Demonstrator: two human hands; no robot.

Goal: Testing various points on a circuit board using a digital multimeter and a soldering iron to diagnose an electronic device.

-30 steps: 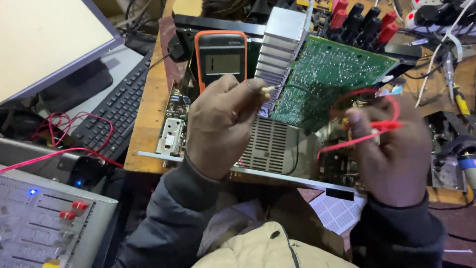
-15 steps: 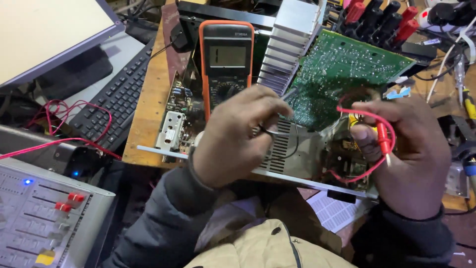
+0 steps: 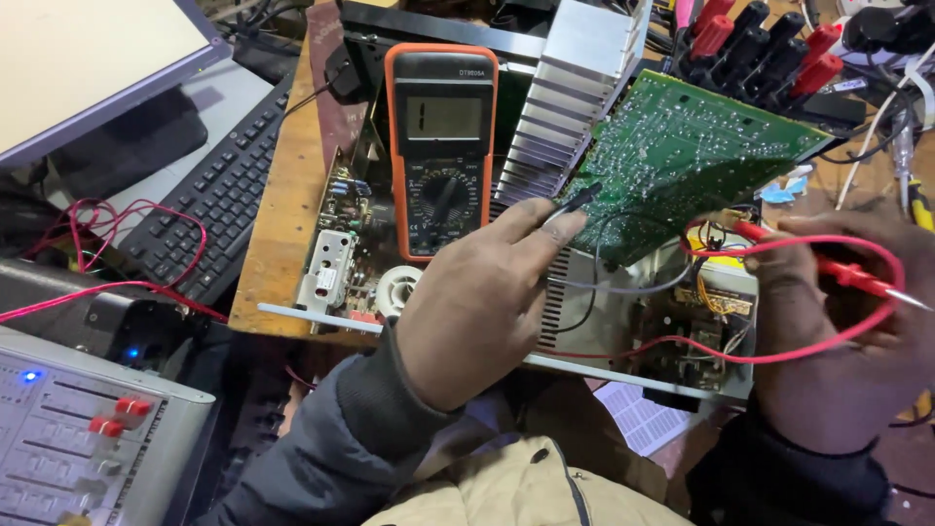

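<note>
- Two probes in hand: left hand (image 3: 477, 312) pinches the black probe (image 3: 570, 203) against the green circuit board's (image 3: 682, 156) edge; right hand (image 3: 838, 341) has its grip closed around the red probe (image 3: 857, 281).
- Board tilts over the open metal chassis (image 3: 623, 321), which holds wiring and a finned heatsink (image 3: 570, 88).
- Orange-cased multimeter (image 3: 440, 146) leans inside.
- Black keyboard (image 3: 219, 200) lies on the bench (image 3: 287, 205), left.

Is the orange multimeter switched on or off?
On: the multimeter shows a digit on its grey display, propped upright in the open chassis.
</note>
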